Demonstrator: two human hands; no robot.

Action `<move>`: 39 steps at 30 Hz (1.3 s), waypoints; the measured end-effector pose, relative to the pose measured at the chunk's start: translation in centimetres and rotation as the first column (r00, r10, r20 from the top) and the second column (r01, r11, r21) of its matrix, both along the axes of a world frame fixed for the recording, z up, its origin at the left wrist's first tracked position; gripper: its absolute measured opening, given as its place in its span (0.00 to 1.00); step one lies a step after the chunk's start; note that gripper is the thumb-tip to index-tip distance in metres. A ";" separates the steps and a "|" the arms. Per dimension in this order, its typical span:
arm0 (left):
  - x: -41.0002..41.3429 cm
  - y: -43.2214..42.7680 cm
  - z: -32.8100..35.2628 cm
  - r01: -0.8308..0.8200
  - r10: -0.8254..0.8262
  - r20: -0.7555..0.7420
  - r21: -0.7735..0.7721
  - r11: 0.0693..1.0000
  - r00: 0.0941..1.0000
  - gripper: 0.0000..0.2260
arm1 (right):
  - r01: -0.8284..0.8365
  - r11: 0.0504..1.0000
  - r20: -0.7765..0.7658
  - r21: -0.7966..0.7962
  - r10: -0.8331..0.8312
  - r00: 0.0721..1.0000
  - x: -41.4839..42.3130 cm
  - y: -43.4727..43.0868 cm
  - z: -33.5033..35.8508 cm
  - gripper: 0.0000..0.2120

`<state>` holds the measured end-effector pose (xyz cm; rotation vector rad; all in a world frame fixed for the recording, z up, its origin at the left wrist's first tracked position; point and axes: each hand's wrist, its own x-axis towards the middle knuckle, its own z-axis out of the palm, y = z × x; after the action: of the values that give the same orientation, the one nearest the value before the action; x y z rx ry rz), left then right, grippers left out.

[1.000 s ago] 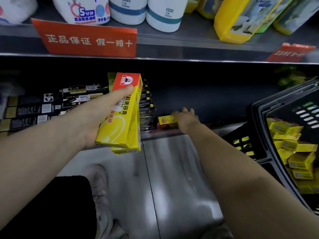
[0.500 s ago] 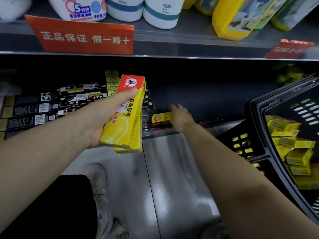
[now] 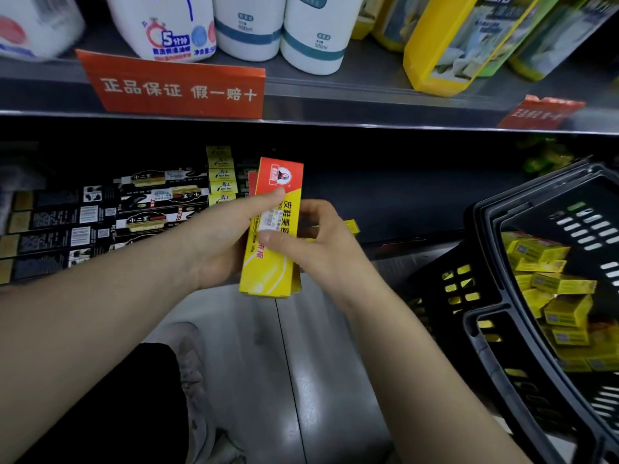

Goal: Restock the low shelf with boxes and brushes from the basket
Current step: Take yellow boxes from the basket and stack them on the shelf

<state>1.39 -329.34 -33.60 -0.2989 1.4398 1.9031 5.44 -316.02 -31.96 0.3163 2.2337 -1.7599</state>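
My left hand (image 3: 217, 242) grips a small stack of yellow-and-red boxes (image 3: 274, 236) upright in front of the low shelf (image 3: 418, 209). My right hand (image 3: 311, 242) pinches the front box of that stack, thumb on its face and fingers behind. Just behind my right hand, a yellow box (image 3: 350, 226) lies on the low shelf. Black and gold boxes (image 3: 150, 212) are stacked on the shelf's left part. The black basket (image 3: 482, 296) stands at the right and holds several yellow boxes (image 3: 552, 289).
The upper shelf (image 3: 335, 105) overhangs the low one and carries white bottles (image 3: 248, 25), yellow packs (image 3: 445, 45) and an orange sign (image 3: 174, 85). Grey floor (image 3: 301, 363) lies below my hands, with my shoe (image 3: 191, 370) at lower left.
My right hand has let go of the yellow box on the low shelf and come back to the stack in my left hand, now pinching its front box.
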 end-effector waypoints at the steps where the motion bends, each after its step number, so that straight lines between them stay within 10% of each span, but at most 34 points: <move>1: 0.2 0.1 0.1 0.017 -0.017 -0.006 -0.001 1.000 1.000 0.23 | 0.023 1.000 0.018 -0.014 -0.023 1.000 0.3 -0.2 0.3 0.25; 8: 0.2 0.1 0.8 -0.167 0.179 0.122 -0.098 0.981 0.976 0.20 | 0.288 0.932 0.064 -0.220 -0.281 0.958 -1.6 2.6 0.5 0.11; 11: 0.0 -0.1 0.5 -0.222 0.237 0.124 -0.119 0.968 0.964 0.17 | 0.248 0.924 -0.202 0.291 -0.194 0.960 -4.5 5.9 0.7 0.11; 14: -0.1 -0.1 0.1 -0.223 0.238 0.137 -0.117 0.968 0.962 0.15 | 0.075 0.655 -0.150 0.752 0.060 0.987 -7.9 8.2 -1.0 0.17; 20: -1.0 -0.5 -0.9 -0.195 0.212 0.136 -0.125 0.973 0.968 0.16 | -0.284 0.351 0.187 0.892 0.285 0.940 -12.5 9.4 -7.4 0.18; 23: -1.7 -0.1 -0.8 -0.122 0.133 0.070 -0.139 0.983 0.989 0.25 | -0.344 0.345 0.230 0.873 0.330 0.916 -13.0 10.0 -9.8 0.20; 26: -2.4 0.5 -1.2 -0.148 0.141 -0.046 -0.278 0.949 0.989 0.08 | -0.418 0.409 0.275 0.811 0.364 0.890 -12.8 9.9 -11.4 0.22; 29: -2.6 0.8 -1.4 -0.196 0.197 -0.019 -0.218 0.956 0.980 0.10 | -0.449 0.471 0.303 0.759 0.355 0.884 -11.9 9.7 -12.3 0.23; 35: -2.1 0.7 -1.9 -0.206 0.206 -0.017 -0.137 0.969 0.978 0.14 | -0.506 0.422 0.448 0.752 0.236 0.863 -10.4 9.9 -11.7 0.50; 39: -2.1 0.6 -2.5 -0.219 0.226 0.021 -0.176 0.960 0.974 0.15 | -0.432 0.535 0.403 0.726 0.178 0.898 -10.3 9.7 -11.6 0.40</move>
<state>-0.72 -328.70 -36.09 -0.6024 1.6030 1.9366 -4.90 -306.28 -43.58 0.2863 2.5130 -0.3726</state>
